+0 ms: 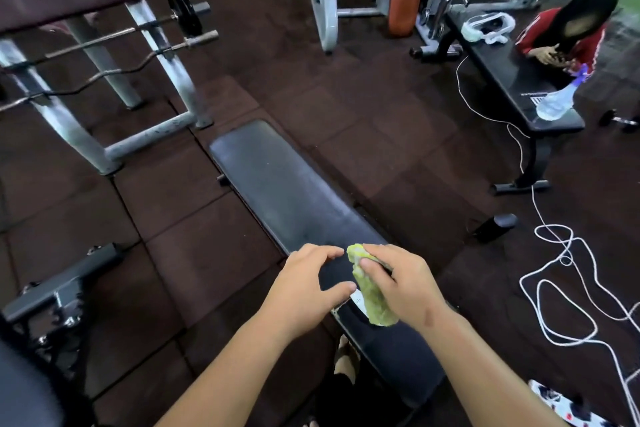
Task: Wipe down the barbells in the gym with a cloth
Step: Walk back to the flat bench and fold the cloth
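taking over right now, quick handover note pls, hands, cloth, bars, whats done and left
Right grip holds the cloth, bunched, above the bench.
Left grip is open beside it, holding nothing.
Barbells lie on the rack, far left, out of either grip.
Done: cloth in hand; no wiping shows.
Left: go to the rack, wipe each bar.

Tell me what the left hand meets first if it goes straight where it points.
Probably the green cloth pinched in the right hand, just past the left hand; depth is unclear.
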